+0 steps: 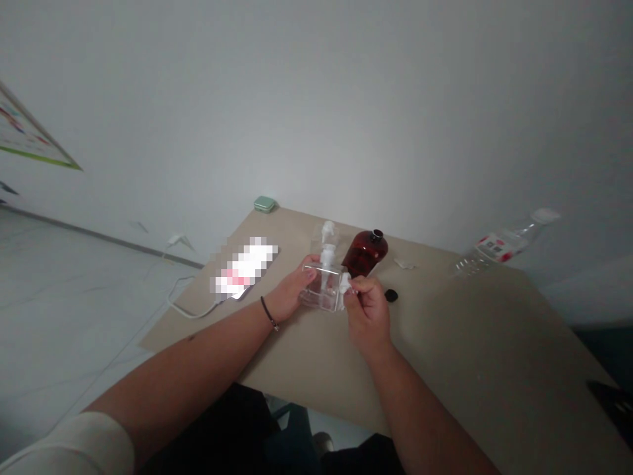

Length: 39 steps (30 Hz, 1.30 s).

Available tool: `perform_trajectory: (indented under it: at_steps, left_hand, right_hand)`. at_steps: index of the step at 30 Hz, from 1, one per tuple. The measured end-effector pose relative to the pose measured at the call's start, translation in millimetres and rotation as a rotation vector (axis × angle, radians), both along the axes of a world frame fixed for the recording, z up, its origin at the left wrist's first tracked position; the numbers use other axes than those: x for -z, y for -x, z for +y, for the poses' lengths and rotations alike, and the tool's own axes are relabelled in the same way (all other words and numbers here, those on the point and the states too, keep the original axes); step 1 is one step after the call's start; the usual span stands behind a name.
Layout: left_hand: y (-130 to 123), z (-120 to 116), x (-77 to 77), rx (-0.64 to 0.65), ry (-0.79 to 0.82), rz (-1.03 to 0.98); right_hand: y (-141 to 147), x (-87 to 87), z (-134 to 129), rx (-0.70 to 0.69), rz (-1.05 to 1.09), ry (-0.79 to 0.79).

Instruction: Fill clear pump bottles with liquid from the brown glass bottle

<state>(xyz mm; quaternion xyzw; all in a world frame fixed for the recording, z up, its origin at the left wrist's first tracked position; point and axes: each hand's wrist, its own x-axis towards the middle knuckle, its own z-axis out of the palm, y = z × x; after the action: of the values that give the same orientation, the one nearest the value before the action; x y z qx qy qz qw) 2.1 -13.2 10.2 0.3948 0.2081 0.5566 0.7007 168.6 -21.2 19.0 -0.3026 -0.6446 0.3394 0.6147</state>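
Observation:
My left hand (297,285) is closed round the left side of a clear square bottle (320,297), which has a white pump neck on top. At the bottle's right side, my right hand (366,310) pinches a crumpled white tissue-like piece (345,284). Just behind the hands, a brown-red bottle (366,253) stands with its mouth uncovered. A white pump head (328,231) shows above the clear bottle; whether it belongs to that bottle or to another behind it, I cannot tell.
On the table (445,356) are a lit phone (247,267) with a white cable at the left, a small green case (264,204) at the back corner, a black cap (391,295), a white scrap (405,264) and a clear plastic bottle (502,247) at the back right.

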Motion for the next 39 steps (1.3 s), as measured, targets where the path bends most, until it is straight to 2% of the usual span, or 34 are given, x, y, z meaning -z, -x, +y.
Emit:
perform_trajectory:
  at_steps: [4,8,10,14,17,19,21,25,30,33,39]
  left_hand:
    - [3.4,0.0,5.3,0.045,0.009,-0.083]
    - [4.2,1.9,6.7,0.054,0.082,-0.157]
    - [3.4,2.3,2.6,0.045,0.112,-0.192]
    - [-0.7,3.8,-9.5,0.029,0.124,-0.153]
    - [-4.0,6.7,-13.0,-0.071,0.135,-0.088]
    - [-5.1,8.1,-10.8,-0.101,0.177,-0.067]
    - [-5.2,7.8,-6.4,-0.063,0.193,-0.061]
    - [-4.2,3.3,1.5,-0.030,0.096,-0.010]
    - [-4.8,-0.9,-0.2,0.038,0.026,-0.002]
    - [-3.9,-0.6,-3.5,0.015,0.022,-0.066]
    - [-2.4,6.4,-3.1,-0.161,0.066,-0.063]
  right_hand:
    - [-0.4,0.2,8.0,0.052,0.073,0.195]
    - [-0.2,3.1,9.1,-0.081,0.144,0.454]
    - [0.6,3.5,6.9,-0.144,0.200,0.513]
    - [1.4,0.8,2.2,-0.130,0.297,0.443]
    - [2.1,-1.7,0.1,-0.076,0.254,0.300]
    - [3.2,-2.4,-1.3,-0.047,0.164,0.210]
    - [4.4,-2.0,-2.8,-0.012,0.080,0.141]
    - [4.0,0.9,-3.9,0.065,-0.008,0.056]
    - [-0.1,2.2,3.5,0.180,-0.007,0.098]
    - [-0.7,2.5,7.0,0.192,-0.023,0.156]
    - [3.1,4.6,-0.9,0.027,-0.094,0.134]
